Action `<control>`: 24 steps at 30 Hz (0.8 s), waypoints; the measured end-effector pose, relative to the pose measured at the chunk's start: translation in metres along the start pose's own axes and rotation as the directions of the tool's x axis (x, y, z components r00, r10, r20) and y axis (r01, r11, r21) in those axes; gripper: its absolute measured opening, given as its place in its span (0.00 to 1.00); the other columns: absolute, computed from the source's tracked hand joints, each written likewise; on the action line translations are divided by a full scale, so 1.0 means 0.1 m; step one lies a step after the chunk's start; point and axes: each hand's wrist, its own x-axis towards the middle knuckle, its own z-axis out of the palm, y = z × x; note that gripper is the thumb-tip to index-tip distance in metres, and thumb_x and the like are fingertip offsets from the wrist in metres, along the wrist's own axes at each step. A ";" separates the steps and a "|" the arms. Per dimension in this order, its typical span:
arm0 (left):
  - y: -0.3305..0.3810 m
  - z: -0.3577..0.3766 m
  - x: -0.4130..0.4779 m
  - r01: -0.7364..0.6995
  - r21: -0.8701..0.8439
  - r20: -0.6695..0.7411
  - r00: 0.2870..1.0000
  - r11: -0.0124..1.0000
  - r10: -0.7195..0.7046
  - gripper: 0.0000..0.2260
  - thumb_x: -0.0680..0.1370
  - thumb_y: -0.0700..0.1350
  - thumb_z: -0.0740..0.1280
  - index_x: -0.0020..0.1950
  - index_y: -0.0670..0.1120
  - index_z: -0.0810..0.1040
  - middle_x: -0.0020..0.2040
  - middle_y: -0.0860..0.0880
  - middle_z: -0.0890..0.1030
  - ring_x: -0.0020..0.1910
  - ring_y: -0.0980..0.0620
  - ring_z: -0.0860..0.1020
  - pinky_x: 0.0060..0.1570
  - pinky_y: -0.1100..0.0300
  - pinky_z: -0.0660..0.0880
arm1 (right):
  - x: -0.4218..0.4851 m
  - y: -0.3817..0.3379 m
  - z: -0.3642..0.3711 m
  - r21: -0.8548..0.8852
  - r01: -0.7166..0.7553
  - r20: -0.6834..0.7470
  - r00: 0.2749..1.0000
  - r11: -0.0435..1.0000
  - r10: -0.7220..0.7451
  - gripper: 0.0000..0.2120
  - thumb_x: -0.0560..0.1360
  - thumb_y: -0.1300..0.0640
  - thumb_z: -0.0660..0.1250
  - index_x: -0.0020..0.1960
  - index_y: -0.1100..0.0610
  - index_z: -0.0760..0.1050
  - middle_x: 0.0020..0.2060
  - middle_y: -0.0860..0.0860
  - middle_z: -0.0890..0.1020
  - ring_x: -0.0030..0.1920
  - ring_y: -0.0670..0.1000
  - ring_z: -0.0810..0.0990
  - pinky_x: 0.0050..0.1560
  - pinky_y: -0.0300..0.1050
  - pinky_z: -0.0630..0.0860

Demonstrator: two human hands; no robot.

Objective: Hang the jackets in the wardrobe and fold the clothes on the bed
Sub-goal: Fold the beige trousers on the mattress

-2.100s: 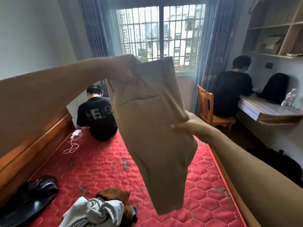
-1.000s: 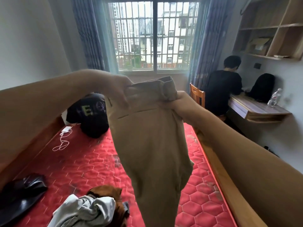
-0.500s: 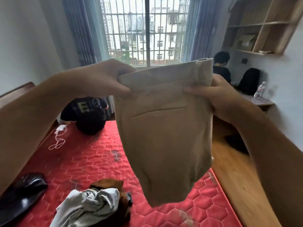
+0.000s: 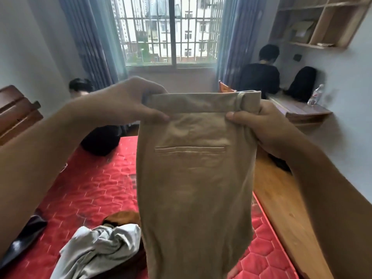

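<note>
I hold a pair of tan trousers up in the air over the red quilted mattress, waistband on top, back pocket facing me. My left hand pinches the waistband's left end. At the right end, my right hand grips the waistband with the thumb in front. The legs hang down and hide part of the mattress. Below them lie a crumpled grey garment and a brown garment. A black jacket lies at the mattress's left edge.
One person sits at the far end of the bed, in front of the barred window. Another person sits at a wall desk on the right, with a water bottle and black backpack. Wooden floor runs along the bed's right side.
My right hand moved from the trouser side up to the waistband. Both hands have drawn the waistband out flat and wide, and the trousers now hang square in front of me.
</note>
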 end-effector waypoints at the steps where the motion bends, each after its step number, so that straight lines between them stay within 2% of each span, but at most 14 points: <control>1: -0.14 0.09 0.12 0.013 0.022 0.014 1.000 1.000 -0.014 0.09 0.74 0.47 0.76 0.53 0.48 0.83 0.44 0.47 0.85 0.43 0.42 0.84 0.45 0.46 0.82 | 0.13 0.17 -0.02 -0.031 -0.018 0.029 0.999 0.999 0.019 0.07 0.77 0.64 0.71 0.54 0.60 0.84 0.50 0.57 0.87 0.51 0.56 0.87 0.53 0.51 0.83; 3: -0.48 0.30 0.43 0.069 0.048 -0.001 0.998 0.996 -0.069 0.08 0.74 0.45 0.77 0.51 0.48 0.83 0.41 0.47 0.84 0.42 0.42 0.83 0.45 0.44 0.81 | 0.43 0.57 -0.06 -0.091 -0.061 0.082 0.994 0.994 0.069 0.08 0.76 0.65 0.72 0.55 0.60 0.84 0.51 0.58 0.87 0.52 0.57 0.86 0.54 0.52 0.83; 7: -1.32 0.88 1.03 0.204 0.090 0.045 0.977 0.975 -0.209 0.10 0.74 0.44 0.77 0.51 0.53 0.81 0.40 0.51 0.83 0.40 0.48 0.81 0.45 0.49 0.80 | 1.00 1.56 -0.10 -0.243 -0.145 0.195 0.961 0.959 0.194 0.06 0.77 0.61 0.72 0.53 0.58 0.85 0.50 0.56 0.87 0.53 0.56 0.86 0.57 0.55 0.82; 9: -1.74 1.27 1.25 0.271 0.130 0.030 0.960 0.954 -0.277 0.10 0.74 0.42 0.75 0.51 0.54 0.79 0.42 0.53 0.82 0.42 0.51 0.80 0.46 0.52 0.79 | 1.25 2.15 -0.06 -0.369 -0.154 0.225 0.942 0.916 0.249 0.03 0.76 0.57 0.73 0.44 0.55 0.84 0.41 0.51 0.87 0.42 0.46 0.83 0.48 0.53 0.80; 10: -1.94 1.47 1.33 0.295 0.139 0.030 0.953 0.945 -0.302 0.10 0.74 0.41 0.74 0.50 0.53 0.79 0.42 0.54 0.82 0.43 0.50 0.80 0.45 0.53 0.78 | 1.34 2.45 -0.02 -0.439 -0.173 0.215 0.932 0.882 0.290 0.06 0.76 0.57 0.73 0.39 0.54 0.81 0.35 0.48 0.84 0.37 0.43 0.79 0.43 0.50 0.76; 12: -2.31 1.88 1.44 0.334 0.158 0.050 0.937 0.929 -0.346 0.10 0.74 0.39 0.71 0.50 0.52 0.78 0.43 0.53 0.82 0.44 0.48 0.79 0.43 0.54 0.76 | 1.47 3.05 0.09 -0.583 -0.199 0.185 0.912 0.788 0.367 0.10 0.76 0.55 0.72 0.36 0.56 0.78 0.33 0.50 0.80 0.37 0.47 0.76 0.40 0.51 0.72; 15: -2.87 2.46 1.54 0.385 0.259 0.057 0.909 0.886 -0.412 0.12 0.74 0.40 0.68 0.55 0.52 0.78 0.47 0.49 0.83 0.49 0.44 0.79 0.44 0.51 0.76 | 1.51 3.85 0.32 -0.757 -0.191 0.140 0.887 0.625 0.440 0.11 0.77 0.49 0.68 0.39 0.53 0.76 0.44 0.52 0.77 0.48 0.57 0.79 0.45 0.52 0.75; 16: -3.04 2.65 1.55 0.403 0.295 0.050 0.899 0.866 -0.436 0.14 0.74 0.40 0.67 0.57 0.53 0.78 0.48 0.49 0.82 0.50 0.44 0.78 0.45 0.51 0.76 | 1.50 4.06 0.40 -0.788 -0.201 0.122 0.876 0.582 0.467 0.11 0.78 0.47 0.66 0.41 0.53 0.76 0.45 0.51 0.73 0.48 0.59 0.79 0.46 0.53 0.76; 19: -3.57 3.14 1.62 0.440 0.305 0.019 0.884 0.844 -0.468 0.13 0.74 0.39 0.65 0.56 0.51 0.77 0.41 0.55 0.73 0.50 0.46 0.73 0.44 0.50 0.76 | 1.50 4.64 0.64 -0.802 -0.249 0.075 0.860 0.543 0.505 0.10 0.79 0.47 0.63 0.45 0.52 0.78 0.44 0.51 0.70 0.46 0.61 0.79 0.46 0.53 0.76; 23: -4.28 3.58 1.91 0.472 0.247 -0.044 0.878 0.846 -0.477 0.12 0.70 0.34 0.64 0.48 0.48 0.77 0.42 0.49 0.79 0.48 0.43 0.75 0.41 0.49 0.76 | 1.72 5.35 0.85 -0.739 -0.369 -0.032 0.855 0.564 0.517 0.08 0.79 0.54 0.64 0.42 0.56 0.76 0.43 0.56 0.73 0.48 0.62 0.77 0.44 0.49 0.68; 24: -4.46 3.67 2.03 0.471 0.217 -0.057 0.881 0.855 -0.470 0.12 0.69 0.32 0.63 0.46 0.46 0.77 0.42 0.48 0.80 0.47 0.42 0.75 0.41 0.49 0.76 | 1.82 5.53 0.87 -0.709 -0.402 -0.060 0.853 0.579 0.519 0.07 0.78 0.55 0.64 0.44 0.56 0.78 0.44 0.58 0.74 0.49 0.62 0.76 0.45 0.49 0.67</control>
